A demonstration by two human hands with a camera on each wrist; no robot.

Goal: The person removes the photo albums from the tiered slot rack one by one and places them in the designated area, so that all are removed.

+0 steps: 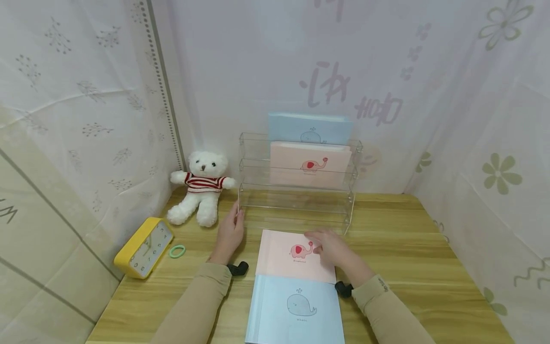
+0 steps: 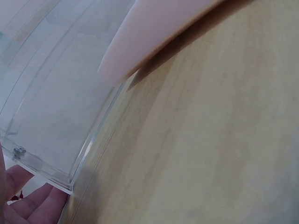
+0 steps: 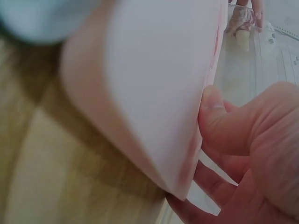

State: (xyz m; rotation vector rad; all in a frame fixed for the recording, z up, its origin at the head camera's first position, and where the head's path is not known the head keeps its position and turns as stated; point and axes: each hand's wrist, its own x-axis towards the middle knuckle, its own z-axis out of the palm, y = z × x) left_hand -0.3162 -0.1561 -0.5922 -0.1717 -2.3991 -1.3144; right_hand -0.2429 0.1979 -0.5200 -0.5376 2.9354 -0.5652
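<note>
A clear acrylic rack (image 1: 296,198) with several tiers stands at the back of the table. My left hand (image 1: 229,234) holds its lower left side; in the left wrist view the fingers (image 2: 39,205) lie along the outside of the side panel. In front of the rack is a pink book (image 1: 281,246) with a red elephant on its cover. With my right hand (image 1: 333,248) I pinch the book's edge, thumb (image 3: 215,116) on the cover. Its edge stands off the wood, casting a shadow in the left wrist view. A blue whale book (image 1: 275,310) lies nearer me, partly beneath the pink one.
Inside the rack stand another pink book (image 1: 283,162) and, behind it, another blue book (image 1: 288,126). A white teddy bear (image 1: 204,191) in a striped shirt sits left of the rack. Nearer are a yellow clock (image 1: 135,243) and a green ring (image 1: 177,251). Curtains enclose the table.
</note>
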